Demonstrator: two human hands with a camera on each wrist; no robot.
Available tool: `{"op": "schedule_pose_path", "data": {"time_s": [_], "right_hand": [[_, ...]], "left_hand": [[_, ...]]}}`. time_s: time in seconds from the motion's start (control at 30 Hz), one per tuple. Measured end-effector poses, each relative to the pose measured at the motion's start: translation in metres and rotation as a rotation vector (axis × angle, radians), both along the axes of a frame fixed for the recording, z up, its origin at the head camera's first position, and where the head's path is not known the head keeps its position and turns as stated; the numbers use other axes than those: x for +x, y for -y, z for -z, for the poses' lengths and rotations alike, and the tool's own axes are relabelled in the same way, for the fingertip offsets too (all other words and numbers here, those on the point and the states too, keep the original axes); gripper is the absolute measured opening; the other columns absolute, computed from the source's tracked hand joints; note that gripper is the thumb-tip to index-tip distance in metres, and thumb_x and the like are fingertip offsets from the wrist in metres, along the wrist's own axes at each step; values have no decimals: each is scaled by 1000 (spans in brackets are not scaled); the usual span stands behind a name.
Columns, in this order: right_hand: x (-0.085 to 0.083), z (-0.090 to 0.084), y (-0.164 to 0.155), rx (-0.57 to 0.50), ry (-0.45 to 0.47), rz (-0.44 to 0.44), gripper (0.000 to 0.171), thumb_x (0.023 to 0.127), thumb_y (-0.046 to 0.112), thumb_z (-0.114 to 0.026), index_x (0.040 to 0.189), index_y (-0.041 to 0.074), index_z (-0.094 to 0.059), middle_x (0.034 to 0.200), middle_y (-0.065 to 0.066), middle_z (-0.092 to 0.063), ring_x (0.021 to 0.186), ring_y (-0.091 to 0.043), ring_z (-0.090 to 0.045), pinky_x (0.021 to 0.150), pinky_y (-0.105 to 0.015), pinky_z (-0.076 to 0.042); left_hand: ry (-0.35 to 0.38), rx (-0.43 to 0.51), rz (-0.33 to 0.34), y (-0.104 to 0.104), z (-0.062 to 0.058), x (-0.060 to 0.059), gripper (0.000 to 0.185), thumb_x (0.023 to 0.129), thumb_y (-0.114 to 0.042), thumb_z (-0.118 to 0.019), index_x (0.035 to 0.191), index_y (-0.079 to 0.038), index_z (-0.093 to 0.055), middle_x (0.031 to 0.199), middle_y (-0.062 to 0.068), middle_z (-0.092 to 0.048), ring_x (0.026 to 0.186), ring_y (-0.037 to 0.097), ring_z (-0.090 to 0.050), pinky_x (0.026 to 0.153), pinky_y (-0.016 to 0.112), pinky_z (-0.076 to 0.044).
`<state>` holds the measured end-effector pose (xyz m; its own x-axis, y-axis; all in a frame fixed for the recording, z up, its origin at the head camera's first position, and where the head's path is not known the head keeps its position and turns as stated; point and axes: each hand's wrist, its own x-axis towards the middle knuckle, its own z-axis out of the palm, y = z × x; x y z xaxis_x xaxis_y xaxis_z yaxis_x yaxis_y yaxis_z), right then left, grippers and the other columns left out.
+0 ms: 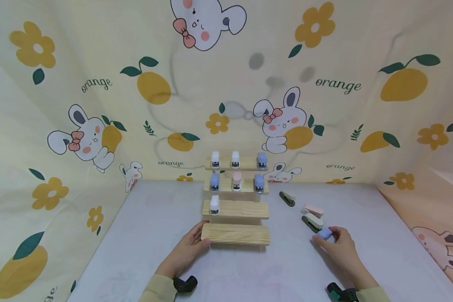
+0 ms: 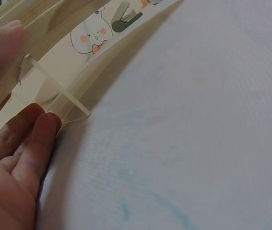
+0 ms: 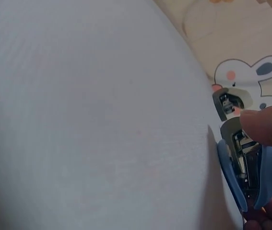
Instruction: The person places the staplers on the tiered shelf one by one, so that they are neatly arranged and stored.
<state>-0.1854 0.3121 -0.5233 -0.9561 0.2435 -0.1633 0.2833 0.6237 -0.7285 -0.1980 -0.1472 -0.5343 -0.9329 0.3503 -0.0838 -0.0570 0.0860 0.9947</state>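
Note:
A wooden tiered rack (image 1: 235, 234) stands mid-table, with small staplers on its upper tiers. My left hand (image 1: 186, 250) grips the left end of its lowest board, thumb at the front edge; part of the fingers is hidden behind the wood. In the left wrist view a thin leg (image 2: 61, 88) stands under the board near my fingertips. To the right, my right hand (image 1: 341, 248) pinches a blue stapler (image 1: 324, 233) between thumb and fingers. The right wrist view shows this blue stapler (image 3: 270, 175) on its side, close to the tabletop.
Beside the held stapler lie a white and dark green stapler (image 1: 311, 222) and a pink one (image 1: 314, 210). Another white and dark green stapler (image 1: 287, 199) lies nearer the rack. A lone white stapler (image 1: 214, 205) stands on the third tier. Printed cloth (image 1: 219, 84) hangs behind the table.

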Motion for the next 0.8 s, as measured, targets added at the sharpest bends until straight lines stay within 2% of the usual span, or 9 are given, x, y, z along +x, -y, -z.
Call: {"op": "schedule_pose_path", "data": {"time_s": [0.2,0.37,0.5,0.63,0.73,0.8], "right_hand": [[1,-1,0,-6,13,-12,100,73,58,-61,132,-10,-19,125,-30,-28,113,-42,-31,94,-56,-33],[2,-2,-1,11,15,-23,98,73,59,-61,131,-10,-22,122,-29,-31,109,-40,-33,91,-55,-36],[4,-4,-2,-18,28,-23,98,73,60,-60,131,-9,-22,124,-28,-31,110,-38,-33,92,-55,-35],[6,-8,-5,-69,17,11,100,73,61,-59,134,-6,-18,124,-25,-31,110,-36,-35,88,-49,-39],[8,-13,-6,-71,-31,26,98,73,59,-60,133,-6,-18,122,-24,-33,107,-33,-38,82,-41,-43],[9,-18,-3,-60,-62,19,98,73,58,-62,133,-5,-18,123,-25,-32,107,-35,-39,82,-43,-45]], "left_hand": [[10,15,1,1,-2,0,67,82,-29,-64,139,-25,-28,141,3,-31,128,15,-29,103,27,-27],[25,30,13,-1,-18,6,68,83,-24,-63,140,-18,-26,142,7,-29,128,18,-27,103,29,-27],[22,6,12,-3,-29,10,69,83,-24,-63,140,-15,-26,141,8,-30,128,19,-28,103,28,-27],[11,7,5,-2,-14,6,68,82,-28,-64,139,-20,-28,141,5,-30,128,17,-29,103,27,-27],[5,25,7,0,-2,1,67,82,-30,-64,139,-24,-28,142,3,-30,128,15,-28,102,25,-28],[5,29,10,0,-3,2,67,82,-30,-64,139,-24,-28,142,4,-30,128,15,-28,102,26,-28]]}}
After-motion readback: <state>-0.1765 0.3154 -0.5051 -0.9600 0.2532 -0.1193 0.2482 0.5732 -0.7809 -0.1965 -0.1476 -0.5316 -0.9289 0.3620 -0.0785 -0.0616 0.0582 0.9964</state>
